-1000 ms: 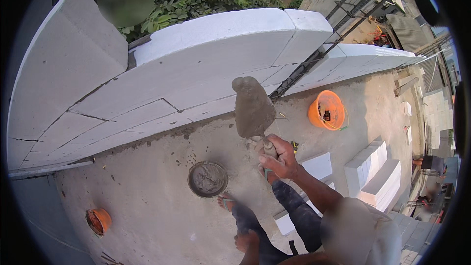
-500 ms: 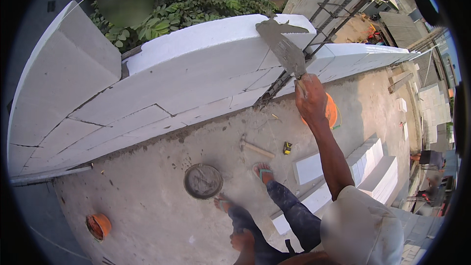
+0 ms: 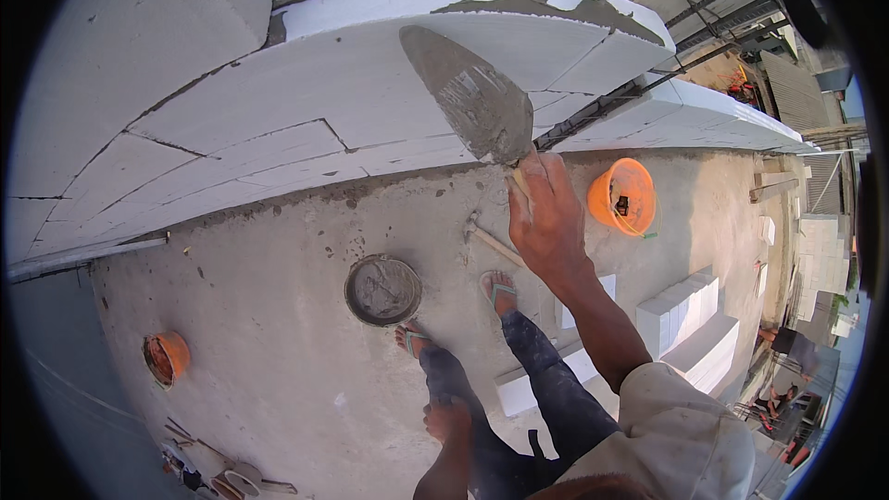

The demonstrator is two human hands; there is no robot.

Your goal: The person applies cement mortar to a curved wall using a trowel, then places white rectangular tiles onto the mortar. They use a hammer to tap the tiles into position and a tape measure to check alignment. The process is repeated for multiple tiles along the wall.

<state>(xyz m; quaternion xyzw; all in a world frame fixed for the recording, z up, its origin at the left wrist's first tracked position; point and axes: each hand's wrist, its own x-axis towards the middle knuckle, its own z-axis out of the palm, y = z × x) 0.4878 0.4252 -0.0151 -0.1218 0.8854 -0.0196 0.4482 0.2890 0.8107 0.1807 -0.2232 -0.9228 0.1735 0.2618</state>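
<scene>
My right hand [image 3: 546, 208] grips the handle of a mud-coated trowel [image 3: 468, 93], its blade held just in front of a white block wall [image 3: 306, 83]. A strip of grey mortar [image 3: 583, 9] lies along the right part of the wall's top. My left hand [image 3: 447, 423] is closed low beside my left leg; what it holds, if anything, I cannot make out. A round bowl [image 3: 350, 292] of grey mortar stands on the concrete floor in front of my feet, and a wooden-handled hammer [image 3: 495, 245] lies to its right.
An orange bucket [image 3: 602, 199] stands by the wall at right, a smaller one [image 3: 176, 347] at left. Loose white blocks [image 3: 667, 324] lie beside my right leg. Steel rebar [image 3: 625, 97] interrupts the wall. Clutter [image 3: 231, 477] lies at lower left, a co-worker [image 3: 792, 347] at far right.
The trowel rose from over the floor to the wall top, then moved left and down. Mortar that was on the blade now lies along the top. My left hand stays low and closed.
</scene>
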